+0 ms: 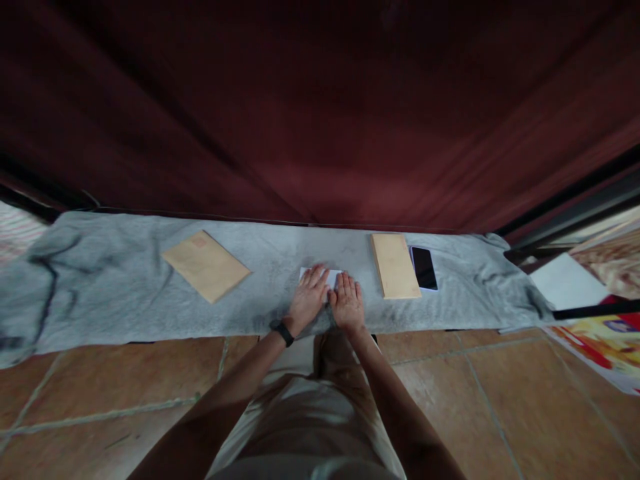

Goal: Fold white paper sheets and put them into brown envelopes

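Note:
My left hand [309, 295] and my right hand [347, 301] lie flat side by side, fingers stretched out, pressing on a small white folded paper [334, 275]. The paper rests on a grey cloth [125, 300] spread along the floor. Most of the paper is hidden under my palms. A black band sits on my left wrist. A tan envelope [205, 265] lies on the cloth to the left of my hands. A second tan envelope [395, 265] lies to the right, with a dark phone [424, 267] beside it.
A dark red curtain [320, 120] hangs behind the cloth. Terracotta floor tiles [100, 387] run in front of it. At the right edge are a white sheet [567, 283] and a colourful printed mat [607, 347]. My knees are below my hands.

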Available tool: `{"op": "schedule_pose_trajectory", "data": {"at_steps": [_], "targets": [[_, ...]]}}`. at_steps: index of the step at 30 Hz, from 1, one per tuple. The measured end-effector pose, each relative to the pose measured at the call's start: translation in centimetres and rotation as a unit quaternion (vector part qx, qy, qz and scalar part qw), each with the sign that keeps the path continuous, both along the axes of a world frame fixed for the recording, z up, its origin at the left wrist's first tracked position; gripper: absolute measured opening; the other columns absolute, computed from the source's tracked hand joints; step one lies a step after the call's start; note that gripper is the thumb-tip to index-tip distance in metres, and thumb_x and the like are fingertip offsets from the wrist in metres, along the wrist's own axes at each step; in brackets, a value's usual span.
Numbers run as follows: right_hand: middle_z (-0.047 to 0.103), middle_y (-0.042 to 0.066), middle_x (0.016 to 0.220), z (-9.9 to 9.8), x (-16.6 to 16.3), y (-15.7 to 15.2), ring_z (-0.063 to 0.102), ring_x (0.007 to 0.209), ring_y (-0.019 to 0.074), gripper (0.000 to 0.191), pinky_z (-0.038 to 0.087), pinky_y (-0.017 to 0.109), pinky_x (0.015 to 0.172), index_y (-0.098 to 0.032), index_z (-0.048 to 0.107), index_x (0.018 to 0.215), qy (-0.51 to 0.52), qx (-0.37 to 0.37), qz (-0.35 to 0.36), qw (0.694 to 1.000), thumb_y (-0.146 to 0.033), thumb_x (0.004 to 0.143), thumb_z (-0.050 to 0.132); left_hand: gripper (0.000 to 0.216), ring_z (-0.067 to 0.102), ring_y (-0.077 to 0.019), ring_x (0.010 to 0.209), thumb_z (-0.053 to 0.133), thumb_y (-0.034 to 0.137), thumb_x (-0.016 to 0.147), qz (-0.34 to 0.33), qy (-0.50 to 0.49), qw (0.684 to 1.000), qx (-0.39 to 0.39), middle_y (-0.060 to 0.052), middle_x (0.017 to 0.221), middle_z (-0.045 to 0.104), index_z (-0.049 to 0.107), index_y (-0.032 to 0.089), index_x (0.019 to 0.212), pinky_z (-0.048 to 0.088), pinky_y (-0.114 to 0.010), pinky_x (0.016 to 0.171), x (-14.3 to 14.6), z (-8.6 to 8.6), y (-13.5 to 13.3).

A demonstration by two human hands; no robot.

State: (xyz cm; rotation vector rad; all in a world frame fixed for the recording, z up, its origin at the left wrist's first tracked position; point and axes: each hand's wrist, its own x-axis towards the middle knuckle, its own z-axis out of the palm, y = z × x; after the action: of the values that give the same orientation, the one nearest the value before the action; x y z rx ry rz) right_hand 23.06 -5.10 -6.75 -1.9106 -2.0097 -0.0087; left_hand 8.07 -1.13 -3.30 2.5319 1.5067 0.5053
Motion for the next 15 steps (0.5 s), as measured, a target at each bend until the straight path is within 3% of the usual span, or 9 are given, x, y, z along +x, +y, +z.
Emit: {"op": "schedule_pose_trajectory", "data": {"at_steps": [3,9,15], "targets": [[0.039,0.018,0.163,0.3,0.2,0.0,0.035,0.152,0.0285,0.055,0.025,0.050,0.124,-0.009,0.037,0.158,-0.016,-0.017,0.010,1.000,-0.023,0.105,0.032,0.054,0.030,-0.0266,0.155,0.038,0.033,0.105,-0.049,-0.001,0.999,-0.010,-0.014,0.163,0.041,0.042,0.012,0.155,0.026,-0.049,0.126,1.4,-0.6,-0.8],[0.037,0.020,0.163,0.6,0.2,0.1,0.033,0.153,0.0282,0.055,0.026,0.050,0.124,-0.008,0.038,0.158,-0.031,-0.048,0.006,0.998,-0.027,0.106,0.036,0.059,0.025,-0.0268,0.157,0.038,0.040,0.106,-0.051,0.034,0.998,-0.022,-0.016,0.165,0.036,0.041,0.008,0.156,0.022,-0.049,0.129,1.4,-1.2,-1.3],[0.041,0.022,0.160,0.2,0.2,0.1,0.037,0.150,0.0292,0.055,0.027,0.053,0.122,-0.005,0.039,0.157,0.004,-0.012,0.007,1.000,-0.025,0.106,0.035,0.057,0.025,-0.0254,0.157,0.035,0.037,0.106,-0.038,0.061,0.997,-0.014,-0.014,0.166,0.034,0.041,0.010,0.156,0.020,-0.047,0.129,0.9,-0.9,-1.4]]}}
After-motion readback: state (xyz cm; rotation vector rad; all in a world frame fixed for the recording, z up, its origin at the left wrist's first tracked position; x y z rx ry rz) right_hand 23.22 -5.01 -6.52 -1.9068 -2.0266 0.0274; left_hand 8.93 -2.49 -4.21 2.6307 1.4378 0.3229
